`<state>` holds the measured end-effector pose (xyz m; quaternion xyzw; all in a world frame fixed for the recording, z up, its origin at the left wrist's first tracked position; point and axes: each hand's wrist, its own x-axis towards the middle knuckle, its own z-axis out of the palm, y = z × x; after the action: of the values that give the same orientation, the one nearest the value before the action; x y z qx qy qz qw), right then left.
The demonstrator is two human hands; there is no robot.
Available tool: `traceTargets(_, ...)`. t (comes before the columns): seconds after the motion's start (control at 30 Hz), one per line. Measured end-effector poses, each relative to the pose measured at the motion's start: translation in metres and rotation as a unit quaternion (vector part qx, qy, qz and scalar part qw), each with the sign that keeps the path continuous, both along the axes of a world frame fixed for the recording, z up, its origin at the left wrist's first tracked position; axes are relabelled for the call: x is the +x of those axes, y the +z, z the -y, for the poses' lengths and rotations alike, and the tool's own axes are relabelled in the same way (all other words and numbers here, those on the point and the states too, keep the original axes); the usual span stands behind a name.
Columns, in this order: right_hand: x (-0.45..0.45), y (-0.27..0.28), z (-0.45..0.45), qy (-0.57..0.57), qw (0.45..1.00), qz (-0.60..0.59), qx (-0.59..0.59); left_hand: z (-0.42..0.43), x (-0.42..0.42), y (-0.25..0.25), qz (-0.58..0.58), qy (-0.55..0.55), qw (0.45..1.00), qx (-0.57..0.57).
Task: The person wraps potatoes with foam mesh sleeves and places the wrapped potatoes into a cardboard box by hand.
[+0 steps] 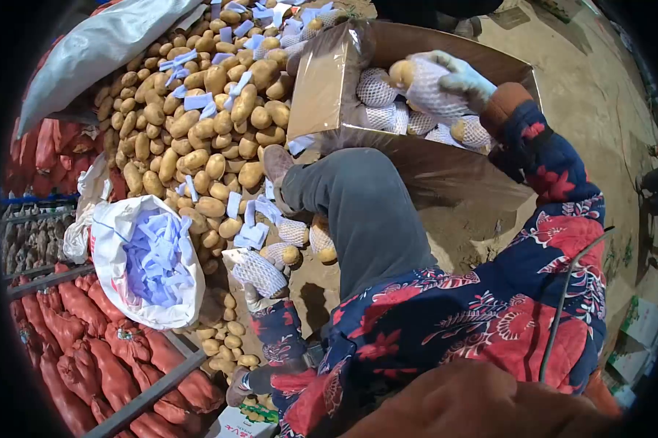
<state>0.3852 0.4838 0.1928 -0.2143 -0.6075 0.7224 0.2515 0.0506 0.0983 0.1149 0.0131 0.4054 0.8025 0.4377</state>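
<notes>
My right hand (469, 86), in a pale glove, grips a potato in a white foam net (432, 91) above an open cardboard box (320, 91). The potato's bare brown end sticks out to the left. Several netted potatoes (377, 89) lie inside the box. Low on the left, my gloved left hand (254, 298) is closed on another foam-netted potato (259, 274); its fingers are mostly hidden beneath it. Close by on the ground rest more netted potatoes (294, 232), just in front of my knee.
A big heap of loose potatoes (190, 139) spreads to the left, with flat lilac foam sleeves (250, 235) scattered over it. A white sack (104, 241) holds more sleeves. Red sacks (81, 306) lie behind a metal bar (154, 394). A silvery sheet (102, 55) covers the far left.
</notes>
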Motion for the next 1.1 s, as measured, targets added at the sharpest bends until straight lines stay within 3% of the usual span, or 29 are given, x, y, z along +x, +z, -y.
traceTargets(0.03,0.003,-0.016,-0.015,-0.015,0.994,0.078,0.080,-0.003,0.002,0.002,0.005,0.002,1.000,0.004)
traceTargets(0.07,0.006,-0.044,-0.037,-0.002,0.904,0.276,0.326,-0.008,0.003,0.002,0.008,0.000,1.000,0.009)
traceTargets(0.13,-0.003,-0.107,-0.043,0.121,0.789,0.428,0.423,-0.015,0.006,0.003,0.020,-0.005,1.000,0.019)
traceTargets(0.17,-0.030,-0.109,-0.023,0.219,0.632,0.587,0.456,-0.019,0.009,0.004,0.025,-0.007,0.999,0.024)
traceTargets(0.2,-0.039,-0.145,-0.019,0.276,0.573,0.604,0.480,-0.024,0.009,0.005,0.029,-0.011,0.999,0.030)
traceTargets(0.23,-0.043,-0.154,-0.023,0.280,0.575,0.598,0.483,-0.026,0.010,0.008,0.032,-0.016,0.999,0.033)
traceTargets(0.33,-0.030,-0.170,-0.046,0.235,0.654,0.614,0.374,-0.035,0.007,0.008,0.035,-0.062,0.997,0.041)
traceTargets(0.4,-0.023,-0.147,-0.044,0.211,0.673,0.626,0.334,-0.049,0.002,0.015,-0.002,-0.133,0.991,0.030)
traceTargets(0.47,-0.034,-0.077,-0.025,0.066,0.873,0.392,0.281,-0.074,0.007,0.030,-0.052,-0.158,0.986,-0.009)
traceTargets(0.53,-0.041,-0.031,0.006,0.052,0.968,0.223,0.100,-0.110,0.036,0.065,-0.159,-0.185,0.970,0.004)
traceTargets(0.57,-0.046,-0.018,0.018,0.060,0.988,0.117,0.078,-0.126,0.045,0.074,-0.221,-0.208,0.952,0.042)
traceTargets(0.6,-0.050,-0.004,0.033,0.067,0.996,0.013,0.053,-0.136,0.055,0.081,-0.280,-0.231,0.929,0.079)
traceTargets(0.63,-0.055,0.031,0.060,0.134,0.989,-0.017,-0.056,-0.140,0.068,0.092,-0.263,-0.232,0.934,0.069)
traceTargets(0.67,-0.065,0.021,0.072,0.117,0.988,-0.103,0.004,-0.141,0.075,0.099,-0.247,-0.233,0.939,0.062)
traceTargets(0.73,-0.062,0.032,0.082,0.111,0.991,0.078,0.006,-0.129,0.060,0.082,-0.272,-0.256,0.927,0.025)
traceTargets(0.8,-0.065,0.026,0.069,0.041,0.991,0.088,-0.093,-0.101,0.033,0.050,-0.297,-0.237,0.924,-0.035)
traceTargets(0.87,-0.075,0.021,0.058,-0.059,0.989,0.000,-0.139,-0.063,0.009,0.012,-0.269,-0.167,0.940,-0.129)
traceTargets(0.93,-0.075,0.004,0.037,-0.085,0.989,0.079,-0.087,-0.017,-0.019,-0.041,-0.266,-0.129,0.932,-0.211)
traceTargets(0.97,-0.079,-0.005,0.033,-0.115,0.978,0.050,-0.165,0.005,-0.032,-0.066,-0.223,-0.137,0.935,-0.240)
traceTargets(1.0,-0.081,-0.040,0.022,-0.167,0.972,0.019,-0.166,0.026,-0.038,-0.085,-0.178,-0.146,0.936,-0.268)
traceTargets(1.03,-0.077,-0.058,0.015,-0.077,0.941,0.046,-0.326,0.029,-0.022,-0.073,-0.161,-0.141,0.940,-0.265)
traceTargets(1.07,-0.063,-0.078,-0.008,0.019,0.872,0.068,-0.484,0.023,-0.006,-0.078,-0.157,-0.138,0.935,-0.287)
traceTargets(1.1,-0.058,-0.084,-0.015,0.028,0.861,0.102,-0.498,0.026,0.002,-0.080,-0.125,-0.128,0.947,-0.268)
